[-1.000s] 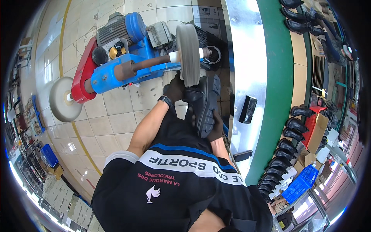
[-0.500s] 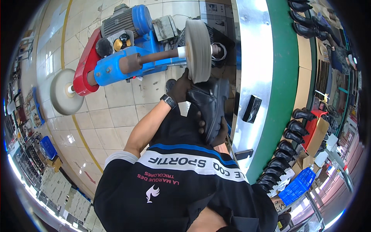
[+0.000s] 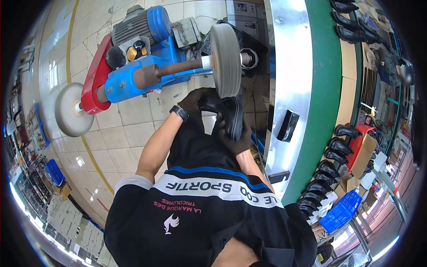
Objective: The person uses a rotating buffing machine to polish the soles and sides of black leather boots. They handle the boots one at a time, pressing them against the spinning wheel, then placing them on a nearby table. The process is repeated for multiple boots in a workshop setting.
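Observation:
Both my hands wear dark gloves and grip a black shoe point(image 3: 232, 116). My left hand point(image 3: 195, 100), with a black watch on its wrist, holds the shoe's upper end. My right hand point(image 3: 238, 143) clasps its lower end from below. The shoe stands on edge, and its top touches the lower rim of a grey buffing wheel point(image 3: 225, 60). That wheel sits on the shaft of a blue and red polishing machine point(image 3: 133, 75).
A second pale buffing disc point(image 3: 71, 109) sits at the machine's left end over a tiled floor. A steel and green bench edge point(image 3: 307, 89) runs along the right. Rows of black boots point(image 3: 329, 164), cardboard boxes and a blue crate point(image 3: 342, 211) lie beyond it.
The shoe has turned from sole-up to on edge and risen to the wheel's lower rim. Both hands moved up with it.

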Demonstrator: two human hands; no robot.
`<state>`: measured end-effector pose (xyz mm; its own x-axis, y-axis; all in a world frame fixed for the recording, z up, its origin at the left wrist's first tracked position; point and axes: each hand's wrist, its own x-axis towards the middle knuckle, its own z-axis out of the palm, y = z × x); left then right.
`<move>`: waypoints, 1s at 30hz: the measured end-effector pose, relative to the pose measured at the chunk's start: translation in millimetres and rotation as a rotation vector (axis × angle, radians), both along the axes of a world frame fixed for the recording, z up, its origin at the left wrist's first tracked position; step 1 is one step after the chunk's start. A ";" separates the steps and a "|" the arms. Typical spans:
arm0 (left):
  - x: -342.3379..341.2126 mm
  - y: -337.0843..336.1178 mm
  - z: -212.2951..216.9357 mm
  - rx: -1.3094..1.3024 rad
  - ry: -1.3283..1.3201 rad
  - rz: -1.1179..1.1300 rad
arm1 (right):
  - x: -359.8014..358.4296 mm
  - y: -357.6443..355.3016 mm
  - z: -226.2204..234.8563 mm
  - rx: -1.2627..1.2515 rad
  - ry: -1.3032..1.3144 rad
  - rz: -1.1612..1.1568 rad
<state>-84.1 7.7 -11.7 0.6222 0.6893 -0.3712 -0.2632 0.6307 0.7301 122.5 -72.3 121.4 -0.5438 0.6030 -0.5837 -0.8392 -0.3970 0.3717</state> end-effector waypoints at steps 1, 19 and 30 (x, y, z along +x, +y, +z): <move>0.2 6.2 -0.2 -0.024 -0.019 -0.008 | -2.1 5.1 -8.5 -0.017 -0.020 -0.004; 49.3 1.7 -15.1 0.024 0.026 0.092 | 38.1 -26.7 14.9 0.078 -0.535 0.028; 51.6 -46.4 -41.8 -1.020 -0.224 0.068 | 20.9 -27.7 16.1 -0.130 -0.416 -0.013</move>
